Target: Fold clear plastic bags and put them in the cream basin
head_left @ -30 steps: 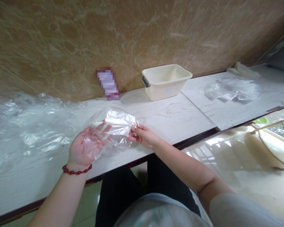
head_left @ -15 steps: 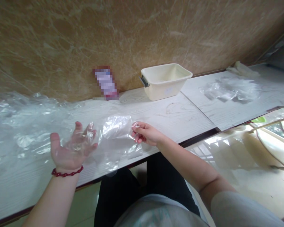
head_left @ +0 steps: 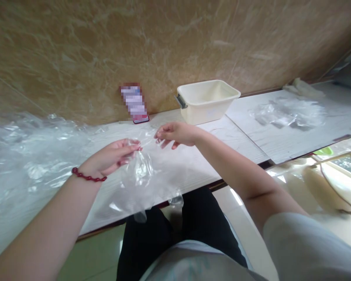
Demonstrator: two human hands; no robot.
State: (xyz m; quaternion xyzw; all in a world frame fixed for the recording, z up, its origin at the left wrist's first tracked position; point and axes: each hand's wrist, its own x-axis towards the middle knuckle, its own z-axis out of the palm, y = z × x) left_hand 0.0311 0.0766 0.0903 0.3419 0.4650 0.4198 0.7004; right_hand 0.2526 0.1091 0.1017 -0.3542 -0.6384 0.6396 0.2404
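Moved since half a second ago: left hand (head_left: pixel 114 154) inward, from spread palm to pinch; right hand (head_left: pixel 178 134) up and farther from the front edge of the counter (head_left: pixel 251 144). Holding the bag (head_left: pixel 142 169) by its gathered top in narrow left fingertips; right fingers loosely curled near the same film (can't tell if gripping). Hangs between the arms, with lower part drooping past the front edge. Pinch lightly, keep film taut between both hands, avoid dragging the low part across that edge (probable snag). Around: wood-grain counter, big film heap (head_left: pixel 38 156) at left, smaller film pile (head_left: pixel 289 113) at right near a pale cloth (head_left: pixel 304 89). Along the marbled wall (head_left: pixel 193 39): cream tub (head_left: pixel 206 111), leaning phone (head_left: pixel 134 103) (screen blurred). Below: glossy tile floor (head_left: pixel 87 257).
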